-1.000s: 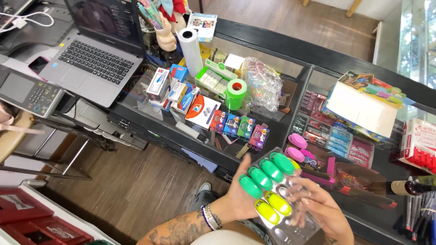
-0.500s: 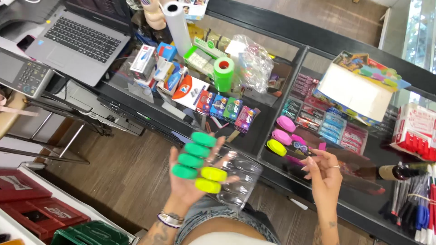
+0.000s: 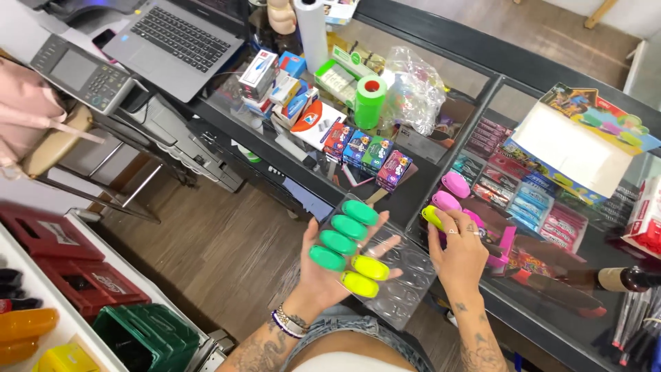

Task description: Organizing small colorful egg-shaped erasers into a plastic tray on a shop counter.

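My left hand (image 3: 329, 279) holds a clear plastic blister tray (image 3: 403, 286) palm up. In the tray sit several green oval pieces (image 3: 344, 234) and two yellow ones (image 3: 365, 275); its right-hand pockets are bare. My right hand (image 3: 460, 255) rests on the glass counter (image 3: 578, 303) and grips a yellow oval piece (image 3: 432, 218). Two pink oval pieces (image 3: 451, 191) lie on the glass just beyond that hand.
A green tape roll (image 3: 370, 101), small colourful boxes (image 3: 368, 155), a crumpled plastic bag (image 3: 413, 89) and a white paper roll (image 3: 313, 31) crowd the counter. A laptop (image 3: 175, 45) and a card terminal (image 3: 82, 72) stand far left. Red crates (image 3: 62, 262) sit on the floor.
My left hand has kept the tray while the view drifted. My right hand moved up to the counter and closed on the yellow piece beside the pink ones.
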